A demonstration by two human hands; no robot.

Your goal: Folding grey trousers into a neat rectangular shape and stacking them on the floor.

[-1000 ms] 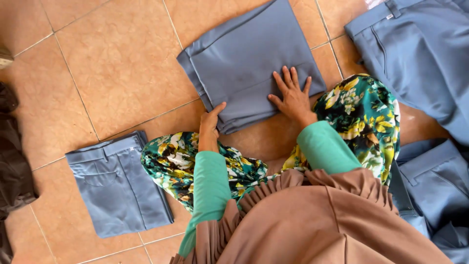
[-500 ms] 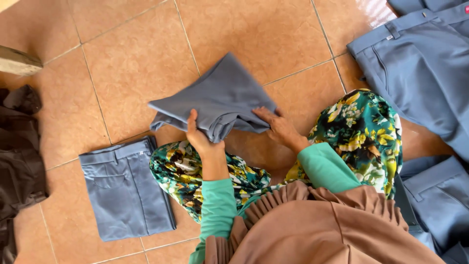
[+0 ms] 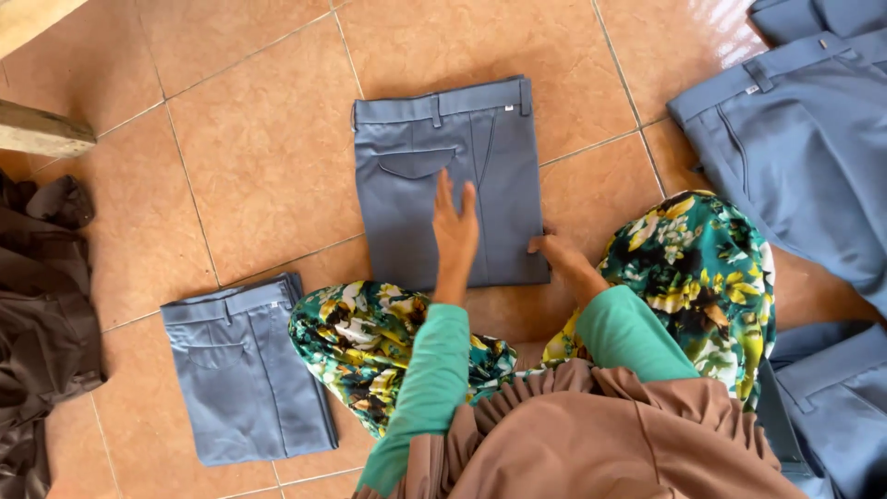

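Observation:
A folded pair of grey-blue trousers (image 3: 443, 176) lies flat on the tiled floor in front of me, waistband away from me, back pocket facing up. My left hand (image 3: 455, 231) rests flat on the trousers' lower middle, fingers stretched forward. My right hand (image 3: 554, 254) touches the lower right corner of the fold, fingers curled at its edge. Both my arms wear green sleeves, and my knees are covered by floral fabric (image 3: 688, 268).
A second folded grey-blue pair (image 3: 245, 370) lies at lower left. Unfolded grey-blue trousers (image 3: 795, 148) are spread at the right, more at lower right (image 3: 832, 397). Dark brown clothes (image 3: 42, 314) are heaped at the left edge. A wooden board (image 3: 42, 134) shows at upper left.
The trousers were lifted off the floor by both hands half a second ago. They now lie flat, turned over with the waistband and pocket showing, and my left hand presses on them.

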